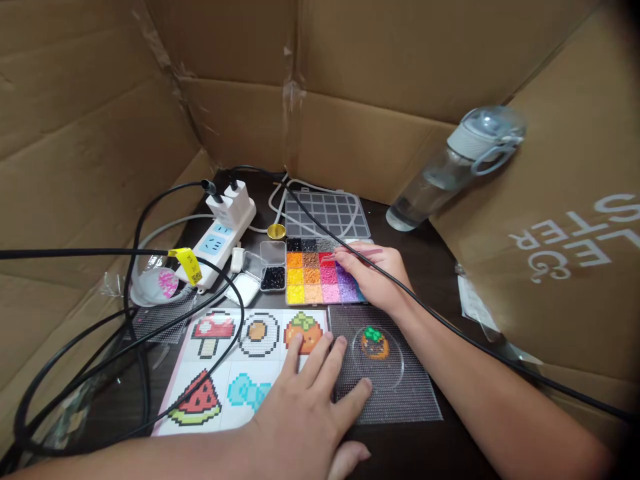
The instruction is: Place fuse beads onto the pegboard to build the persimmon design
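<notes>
Operator's own body: two bare arms in frame. Left grip (310, 397), lower centre of frame: bare hand, all five digits visible, fingers long and tapering; left forearm (185, 457) uncovered as far as the lower-left edge. Right grip (383, 275), right of centre: bare hand, digits only partly seen, nail detail too small to read; narrow wrist widening into right forearm (475, 387), uncovered toward the lower-right corner, outline there softened by blur.
</notes>
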Available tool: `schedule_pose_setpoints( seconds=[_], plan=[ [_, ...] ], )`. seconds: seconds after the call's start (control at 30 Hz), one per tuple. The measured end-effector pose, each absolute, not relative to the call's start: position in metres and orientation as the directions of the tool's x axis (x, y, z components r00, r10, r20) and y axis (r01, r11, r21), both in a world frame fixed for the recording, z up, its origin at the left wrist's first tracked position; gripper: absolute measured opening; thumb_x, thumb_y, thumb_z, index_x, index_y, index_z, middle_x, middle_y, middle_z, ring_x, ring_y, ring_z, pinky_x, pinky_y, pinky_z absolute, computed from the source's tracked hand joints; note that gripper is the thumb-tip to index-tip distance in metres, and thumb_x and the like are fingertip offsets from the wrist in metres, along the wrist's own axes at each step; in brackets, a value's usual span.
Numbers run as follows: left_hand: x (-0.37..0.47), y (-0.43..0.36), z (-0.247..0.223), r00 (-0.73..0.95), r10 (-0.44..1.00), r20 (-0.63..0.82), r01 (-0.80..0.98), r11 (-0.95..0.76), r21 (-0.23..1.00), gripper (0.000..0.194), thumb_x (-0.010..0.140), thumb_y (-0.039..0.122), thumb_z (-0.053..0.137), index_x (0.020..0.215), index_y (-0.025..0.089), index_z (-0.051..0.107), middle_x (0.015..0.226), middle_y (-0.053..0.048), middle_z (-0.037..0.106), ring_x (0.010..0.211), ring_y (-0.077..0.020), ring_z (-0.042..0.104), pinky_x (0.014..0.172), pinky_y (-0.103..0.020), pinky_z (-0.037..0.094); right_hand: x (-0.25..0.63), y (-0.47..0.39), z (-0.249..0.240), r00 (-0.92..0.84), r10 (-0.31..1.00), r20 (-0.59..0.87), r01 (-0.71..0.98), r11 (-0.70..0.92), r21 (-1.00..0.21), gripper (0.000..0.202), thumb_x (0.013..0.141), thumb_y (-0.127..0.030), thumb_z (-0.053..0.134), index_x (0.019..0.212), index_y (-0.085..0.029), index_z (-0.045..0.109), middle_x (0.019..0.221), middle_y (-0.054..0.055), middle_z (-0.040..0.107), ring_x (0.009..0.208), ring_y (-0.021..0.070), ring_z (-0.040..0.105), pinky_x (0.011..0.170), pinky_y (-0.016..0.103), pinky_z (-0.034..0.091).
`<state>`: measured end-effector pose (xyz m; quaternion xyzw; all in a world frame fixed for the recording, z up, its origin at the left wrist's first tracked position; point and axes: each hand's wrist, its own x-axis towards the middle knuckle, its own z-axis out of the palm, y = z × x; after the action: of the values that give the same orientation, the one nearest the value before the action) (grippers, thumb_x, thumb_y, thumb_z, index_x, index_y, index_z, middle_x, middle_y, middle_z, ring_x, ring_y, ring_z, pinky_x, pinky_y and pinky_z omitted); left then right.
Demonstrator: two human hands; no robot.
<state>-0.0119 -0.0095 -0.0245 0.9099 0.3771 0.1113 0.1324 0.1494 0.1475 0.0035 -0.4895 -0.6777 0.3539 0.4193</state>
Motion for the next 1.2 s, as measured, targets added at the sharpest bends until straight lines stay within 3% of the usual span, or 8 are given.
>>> schedule_pose_setpoints(
  seconds=[0.27, 0.47, 0.6, 0.7, 0.77, 0.87, 1.03, 1.2],
  plan=[
    [-0.011, -0.004, -0.04, 0.71, 0.631, 0.313, 0.653, -0.756, 0.046, 0.061, 0.094, 0.072, 0.035, 0.139, 0.035, 0.052, 0.134, -0.018, 0.058, 0.123, -0.0388, 0.052, 0.099, -0.061, 0.035, 0.14, 0.156, -0.001, -0.063, 0.977, 0.203, 0.372, 0.212, -0.904, 0.011, 0.078, -0.03, 0.071, 0.074, -0.022, 0.077, 0.083, 0.005, 0.077, 0.081, 0.0225, 0.071, 0.075, 0.037, 0.057],
    [-0.012, -0.002, -0.045, 0.706, 0.612, 0.355, 0.667, -0.744, -0.044, 0.045, 0.1, 0.048, 0.047, 0.144, 0.038, 0.045, 0.133, -0.015, 0.06, 0.123, -0.0349, 0.054, 0.099, -0.056, 0.038, 0.146, 0.154, 0.003, -0.098, 0.98, 0.171, 0.27, 0.192, -0.943, 0.017, 0.079, -0.035, 0.071, 0.071, -0.022, 0.077, 0.077, 0.004, 0.075, 0.075, 0.0197, 0.067, 0.072, 0.034, 0.054],
    [-0.012, -0.002, -0.042, 0.725, 0.625, 0.291, 0.65, -0.76, 0.014, 0.053, 0.098, 0.063, 0.039, 0.142, 0.036, 0.047, 0.136, -0.019, 0.056, 0.124, -0.0376, 0.053, 0.092, -0.058, 0.045, 0.152, 0.155, 0.014, -0.082, 0.98, -0.183, -0.122, -0.192, -0.974, 0.022, 0.078, -0.033, 0.072, 0.064, -0.017, 0.07, 0.062, 0.003, 0.065, 0.053, 0.0111, 0.052, 0.048, 0.024, 0.042],
    [-0.012, -0.004, -0.039, 0.725, 0.649, 0.229, 0.645, -0.757, 0.105, 0.063, 0.094, 0.072, 0.032, 0.142, 0.035, 0.048, 0.141, -0.021, 0.05, 0.126, -0.0411, 0.05, 0.093, -0.064, 0.042, 0.15, 0.148, 0.025, -0.271, 0.823, -0.499, -0.424, -0.567, -0.706, 0.024, 0.078, -0.026, 0.069, 0.058, -0.016, 0.059, 0.053, 0.0, 0.055, 0.045, 0.0077, 0.044, 0.039, 0.019, 0.033],
    [-0.012, -0.005, -0.038, 0.726, 0.663, 0.182, 0.644, -0.748, 0.161, 0.063, 0.094, 0.072, 0.031, 0.144, 0.036, 0.046, 0.146, -0.021, 0.045, 0.13, -0.0424, 0.046, 0.096, -0.066, 0.039, 0.145, 0.138, 0.032, -0.425, 0.723, -0.544, -0.455, -0.69, -0.563, 0.024, 0.078, -0.024, 0.068, 0.058, -0.016, 0.057, 0.05, -0.002, 0.052, 0.043, 0.0064, 0.042, 0.038, 0.017, 0.032],
    [-0.013, -0.006, -0.036, 0.722, 0.68, 0.124, 0.649, -0.729, 0.219, 0.062, 0.095, 0.071, 0.033, 0.145, 0.036, 0.044, 0.148, -0.02, 0.042, 0.135, -0.043, 0.04, 0.1, -0.068, 0.035, 0.136, 0.117, 0.04, -0.598, 0.638, -0.485, -0.342, -0.75, -0.566, 0.022, 0.078, -0.028, 0.071, 0.064, -0.012, 0.064, 0.051, 0.0, 0.057, 0.043, 0.006, 0.046, 0.038, 0.015, 0.035],
    [-0.013, -0.007, -0.034, 0.713, 0.693, 0.104, 0.657, -0.712, 0.247, 0.062, 0.094, 0.07, 0.038, 0.146, 0.036, 0.042, 0.144, -0.021, 0.047, 0.137, -0.0433, 0.037, 0.101, -0.071, 0.031, 0.128, 0.095, 0.055, -0.651, 0.72, -0.241, -0.268, -0.515, -0.814, 0.024, 0.082, -0.036, 0.072, 0.076, -0.013, 0.071, 0.059, 0.003, 0.067, 0.045, 0.008, 0.056, 0.044, 0.019, 0.047],
    [-0.014, -0.006, -0.036, 0.73, 0.668, 0.148, 0.638, -0.743, 0.204, 0.062, 0.095, 0.07, 0.032, 0.145, 0.034, 0.044, 0.15, -0.023, 0.039, 0.135, -0.042, 0.041, 0.098, -0.067, 0.038, 0.13, 0.104, 0.047, -0.193, 0.955, 0.225, -0.097, 0.21, -0.973, 0.012, 0.086, -0.03, 0.07, 0.085, -0.019, 0.075, 0.079, 0.003, 0.075, 0.065, 0.0123, 0.069, 0.064, 0.024, 0.059]
  ],
)
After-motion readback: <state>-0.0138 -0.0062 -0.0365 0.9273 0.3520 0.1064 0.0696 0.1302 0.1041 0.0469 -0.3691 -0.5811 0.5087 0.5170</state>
